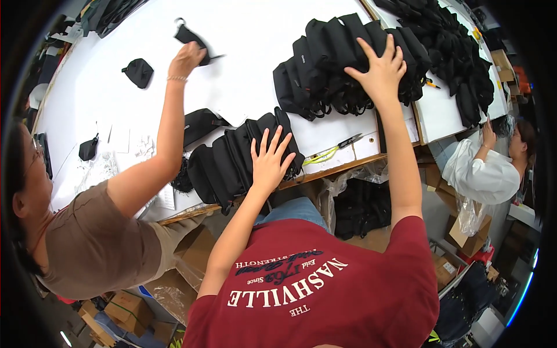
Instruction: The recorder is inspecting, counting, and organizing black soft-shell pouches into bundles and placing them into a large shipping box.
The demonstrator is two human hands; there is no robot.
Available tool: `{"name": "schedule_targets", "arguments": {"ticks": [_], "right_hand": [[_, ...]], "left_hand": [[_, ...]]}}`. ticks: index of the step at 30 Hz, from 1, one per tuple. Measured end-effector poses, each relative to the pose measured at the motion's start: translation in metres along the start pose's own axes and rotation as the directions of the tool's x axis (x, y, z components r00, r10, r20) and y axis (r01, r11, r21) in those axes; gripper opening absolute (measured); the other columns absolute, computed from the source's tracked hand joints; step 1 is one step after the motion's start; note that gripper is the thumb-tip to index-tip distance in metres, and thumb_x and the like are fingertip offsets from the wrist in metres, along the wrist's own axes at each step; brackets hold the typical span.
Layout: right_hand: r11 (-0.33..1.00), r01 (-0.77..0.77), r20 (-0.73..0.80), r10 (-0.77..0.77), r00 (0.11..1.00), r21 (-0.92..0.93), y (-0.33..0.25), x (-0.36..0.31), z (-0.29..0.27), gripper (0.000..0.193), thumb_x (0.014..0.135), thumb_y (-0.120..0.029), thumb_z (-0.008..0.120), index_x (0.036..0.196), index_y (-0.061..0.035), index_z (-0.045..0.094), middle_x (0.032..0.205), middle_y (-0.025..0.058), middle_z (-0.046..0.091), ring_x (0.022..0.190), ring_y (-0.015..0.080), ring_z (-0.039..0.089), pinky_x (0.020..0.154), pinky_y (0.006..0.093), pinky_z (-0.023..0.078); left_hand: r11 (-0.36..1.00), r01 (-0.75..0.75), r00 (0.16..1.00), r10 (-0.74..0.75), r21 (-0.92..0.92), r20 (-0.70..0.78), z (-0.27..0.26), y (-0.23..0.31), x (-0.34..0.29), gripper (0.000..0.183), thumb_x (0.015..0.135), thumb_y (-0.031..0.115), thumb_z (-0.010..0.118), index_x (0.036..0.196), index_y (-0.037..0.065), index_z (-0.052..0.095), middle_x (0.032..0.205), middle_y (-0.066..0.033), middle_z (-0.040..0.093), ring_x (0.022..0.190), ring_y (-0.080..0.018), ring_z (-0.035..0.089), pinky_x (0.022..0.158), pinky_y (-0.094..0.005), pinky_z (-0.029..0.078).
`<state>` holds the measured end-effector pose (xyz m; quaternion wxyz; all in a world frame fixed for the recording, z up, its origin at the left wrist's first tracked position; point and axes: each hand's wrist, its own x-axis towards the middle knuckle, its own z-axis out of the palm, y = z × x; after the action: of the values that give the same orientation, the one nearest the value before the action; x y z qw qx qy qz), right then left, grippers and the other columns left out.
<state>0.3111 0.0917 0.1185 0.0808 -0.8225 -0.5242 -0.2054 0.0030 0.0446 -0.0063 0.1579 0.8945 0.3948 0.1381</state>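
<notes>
Both hands — left hand, right hand — partly cover black pouches.

Pouches near left hand: black, plain. Pouch pile under right hand: black too. Desk: white top w/ brown edge. Scissors: yellow-green handles. Co-worker's shirt: brown.
</notes>
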Motion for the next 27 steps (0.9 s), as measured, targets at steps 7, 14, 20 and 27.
{"name": "schedule_targets", "arguments": {"ticks": [7, 14, 20, 27], "right_hand": [[0.973, -0.024, 0.012, 0.021, 1.000, 0.231, 0.030, 0.020, 0.008, 0.065, 0.078, -0.058, 0.064, 0.134, -0.0297, 0.048, 0.139, 0.0218, 0.036, 0.117, 0.0415, 0.047, 0.093, 0.0444, 0.045], [0.977, -0.011, 0.049, 0.001, 0.999, 0.212, 0.037, 0.028, 0.009, 0.040, 0.084, -0.040, 0.064, 0.119, -0.0205, 0.062, 0.123, 0.0143, 0.058, 0.106, 0.0339, 0.059, 0.088, 0.0393, 0.049], [0.904, 0.059, -0.422, 0.139, 0.896, 0.423, 0.056, -0.003, -0.039, 0.023, 0.083, -0.020, 0.068, 0.104, -0.0103, 0.068, 0.105, 0.0100, 0.067, 0.092, 0.0289, 0.065, 0.082, 0.0349, 0.050], [0.723, -0.068, -0.106, 0.192, 0.976, 0.688, -0.030, -0.181, -0.079, 0.025, 0.078, -0.001, 0.070, 0.103, -0.0013, 0.068, 0.100, 0.0110, 0.068, 0.092, 0.0244, 0.064, 0.084, 0.0332, 0.048]], "left_hand": [[1.000, -0.009, 0.999, 0.010, 0.017, -0.046, 0.001, -0.002, 0.001, 0.050, 0.090, 0.043, 0.053, 0.136, 0.025, 0.047, 0.148, -0.0006, 0.035, 0.137, -0.0262, 0.027, 0.111, -0.0501, 0.014], [0.999, -0.014, 0.998, 0.016, 0.040, -0.064, 0.006, -0.001, 0.000, 0.050, 0.090, 0.044, 0.053, 0.136, 0.025, 0.047, 0.148, -0.0009, 0.035, 0.137, -0.0258, 0.028, 0.111, -0.0501, 0.014], [0.999, -0.035, 0.997, 0.036, 0.017, -0.069, 0.006, 0.002, 0.002, 0.049, 0.090, 0.043, 0.053, 0.135, 0.024, 0.048, 0.148, -0.0015, 0.035, 0.137, -0.0268, 0.028, 0.111, -0.0507, 0.014], [1.000, -0.018, 1.000, 0.019, 0.010, -0.016, 0.001, -0.004, 0.001, 0.050, 0.090, 0.041, 0.055, 0.136, 0.023, 0.047, 0.149, -0.0022, 0.033, 0.138, -0.0287, 0.026, 0.111, -0.0536, 0.014]]}}
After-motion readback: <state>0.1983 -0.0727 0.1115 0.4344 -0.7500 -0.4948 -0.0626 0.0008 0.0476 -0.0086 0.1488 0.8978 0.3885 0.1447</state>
